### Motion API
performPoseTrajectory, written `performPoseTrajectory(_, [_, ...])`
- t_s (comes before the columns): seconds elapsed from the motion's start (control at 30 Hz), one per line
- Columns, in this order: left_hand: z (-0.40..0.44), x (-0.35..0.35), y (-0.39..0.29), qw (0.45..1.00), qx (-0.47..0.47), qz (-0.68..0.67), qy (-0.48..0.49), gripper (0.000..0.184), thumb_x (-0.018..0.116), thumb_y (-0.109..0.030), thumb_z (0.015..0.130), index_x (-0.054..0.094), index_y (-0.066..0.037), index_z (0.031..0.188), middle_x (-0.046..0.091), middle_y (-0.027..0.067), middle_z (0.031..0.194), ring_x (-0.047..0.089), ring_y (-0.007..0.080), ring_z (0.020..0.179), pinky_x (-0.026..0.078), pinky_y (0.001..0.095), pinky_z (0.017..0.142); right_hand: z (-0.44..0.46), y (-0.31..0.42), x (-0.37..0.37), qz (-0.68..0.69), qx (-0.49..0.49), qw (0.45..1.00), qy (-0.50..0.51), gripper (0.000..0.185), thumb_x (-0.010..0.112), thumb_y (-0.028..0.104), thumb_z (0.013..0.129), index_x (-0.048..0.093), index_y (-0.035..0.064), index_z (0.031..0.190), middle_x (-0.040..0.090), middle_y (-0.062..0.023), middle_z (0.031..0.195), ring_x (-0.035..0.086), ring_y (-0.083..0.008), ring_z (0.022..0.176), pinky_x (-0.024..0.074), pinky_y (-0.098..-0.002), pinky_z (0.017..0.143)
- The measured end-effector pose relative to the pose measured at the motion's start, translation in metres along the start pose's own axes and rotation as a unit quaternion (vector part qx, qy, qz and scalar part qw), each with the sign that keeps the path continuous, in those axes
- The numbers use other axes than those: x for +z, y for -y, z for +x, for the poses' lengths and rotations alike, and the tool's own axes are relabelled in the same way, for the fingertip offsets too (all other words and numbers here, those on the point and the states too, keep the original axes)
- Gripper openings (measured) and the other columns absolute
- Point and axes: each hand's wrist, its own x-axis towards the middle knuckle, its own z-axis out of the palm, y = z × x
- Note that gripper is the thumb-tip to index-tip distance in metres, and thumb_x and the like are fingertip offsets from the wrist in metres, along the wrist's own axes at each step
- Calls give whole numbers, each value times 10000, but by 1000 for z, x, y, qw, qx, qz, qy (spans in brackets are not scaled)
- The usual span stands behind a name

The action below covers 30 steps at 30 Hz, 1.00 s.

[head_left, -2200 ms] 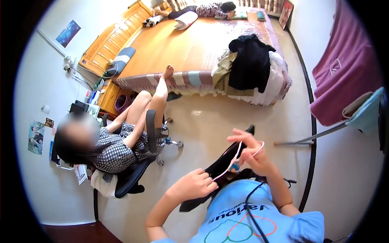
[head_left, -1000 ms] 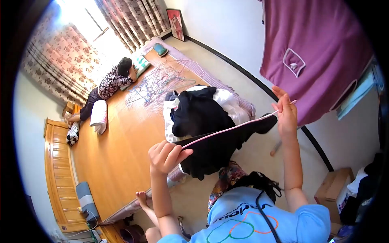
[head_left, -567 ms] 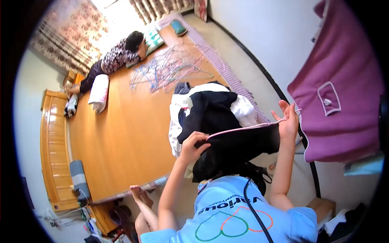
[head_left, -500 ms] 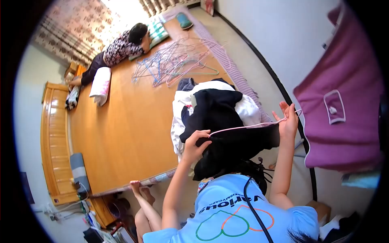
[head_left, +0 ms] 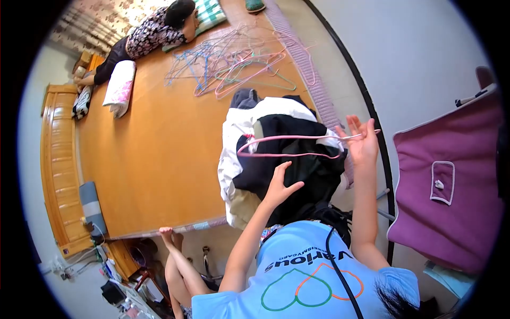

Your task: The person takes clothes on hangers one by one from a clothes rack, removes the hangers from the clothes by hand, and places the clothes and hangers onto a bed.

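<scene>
My right hand point(head_left: 363, 142) holds a pink clothes hanger point(head_left: 289, 137) at its hook end, some fingers spread. The hanger stretches leftward over a clothes pile, with no garment on it. My left hand point(head_left: 280, 187) is open and holds nothing, thumb and fingers apart, just below the hanger and over dark cloth. In the pile, black garments point(head_left: 311, 178) lie on top, with white cloth point(head_left: 229, 151) along the left and upper sides. Whether my left fingers touch the black cloth, I cannot tell.
Several loose wire hangers point(head_left: 234, 66) lie tangled on the wooden bed surface point(head_left: 164, 170). Another person point(head_left: 154, 34) lies at the far edge near a rolled white towel point(head_left: 120, 87). Bare legs point(head_left: 178, 266) show at the near side. A purple cloth point(head_left: 446, 181) hangs on the right.
The black garment beneath the hanger between my hands now lies on the pile. My left hand has let go of the hanger, which shows bare. The view has shifted.
</scene>
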Motion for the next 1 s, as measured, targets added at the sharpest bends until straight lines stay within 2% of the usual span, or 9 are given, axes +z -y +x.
performPoseTrajectory(0.2, [44,8,40,916,9,383,117,655,663,-309,592,377,-86,1137,262,155,1244,248,339,1146,334,465,839,31,-16,46,0,12,1000,24,329,354,306,857,329,110,594,510,-99,875,427,-193,992,343,-583,775])
performPoseTrajectory(0.47, [29,-13,60,899,83,404,148,534,633,-257,610,431,-79,1072,306,125,1230,298,327,1124,318,384,867,122,-105,162,-209,-12,969,132,320,380,344,840,488,43,837,520,-85,838,495,-180,834,407,-480,736])
performPoseTrajectory(0.53, [25,-22,33,903,101,369,197,328,570,-220,678,494,-74,962,496,109,955,463,280,925,391,369,758,212,-183,174,-493,-219,825,170,429,451,371,788,459,-25,952,527,-165,893,510,-257,851,399,-413,775])
performPoseTrajectory(0.57, [21,-26,16,900,74,362,231,280,530,-216,717,503,-84,963,530,93,822,513,263,800,413,359,697,215,-184,180,-487,-227,824,177,429,451,371,788,459,-25,952,527,-165,893,510,-257,851,399,-413,775])
performPoseTrajectory(0.63, [7,-35,-11,905,83,364,204,248,504,-205,743,510,-97,966,529,87,783,521,258,744,412,351,659,208,-194,180,-692,-226,646,228,488,500,344,742,426,-54,1015,491,-240,967,459,-378,912,338,-405,832])
performPoseTrajectory(0.77, [-29,-50,-21,910,72,408,26,242,543,-196,706,524,-124,937,509,49,792,481,207,803,379,322,653,176,-222,115,-555,-268,705,351,474,514,248,733,378,-29,1093,461,-247,1004,436,-354,961,357,-387,794])
performPoseTrajectory(0.8, [-41,-53,-13,906,67,417,-9,244,549,-200,702,525,-132,935,503,49,803,476,211,805,375,321,654,166,-225,83,-598,-167,697,360,524,550,271,713,378,-44,1096,463,-233,1033,472,-336,948,378,-354,801])
performPoseTrajectory(0.87, [-65,-57,-7,911,-5,412,-29,246,543,-200,713,529,-126,947,504,70,827,474,232,820,378,338,679,148,-234,-4,-597,-216,659,403,492,560,220,724,366,-11,1112,486,-191,984,506,-256,864,399,-314,760])
performPoseTrajectory(1.0, [-108,-49,15,879,-92,468,25,271,522,-272,726,523,-156,971,505,85,858,476,243,856,382,360,691,64,-163,-71,-470,105,831,281,506,555,159,739,330,67,1182,453,-125,1038,496,-135,825,418,-216,639])
